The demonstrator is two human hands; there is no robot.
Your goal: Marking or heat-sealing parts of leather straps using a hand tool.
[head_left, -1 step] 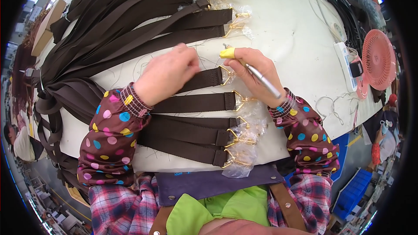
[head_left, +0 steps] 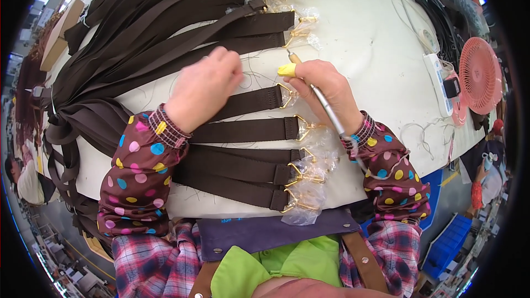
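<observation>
grip, r. hand (head_left: 326,85): closed round a slim silver pen-shaped metal tool (head_left: 326,106), tan front section, thin tip, pale cord (head_left: 359,157) off rear; yellow wrap (head_left: 286,70) on one fingertip.

l. hand (head_left: 205,85): loosely curled, blurred, over gap btwn strap groups; can't tell if it pinches anything.

stock: flat dark-brown woven straps (head_left: 237,131), multiple, laid crosswise on pale tabletop (head_left: 375,66); gold-coloured metal clasps (head_left: 287,91) at r. ends, w/ clear crinkled plastic wrap (head_left: 301,218). fine dark loose threads (head_left: 249,74) in same gap.

step in hand (judged): tool work nr strap ends; tip just beside lowest clasp of upper group, contact can't be told.

next move calls for (judged): steady tip, l. hand keeping strap flat, plastic kept clear of tip.
</observation>
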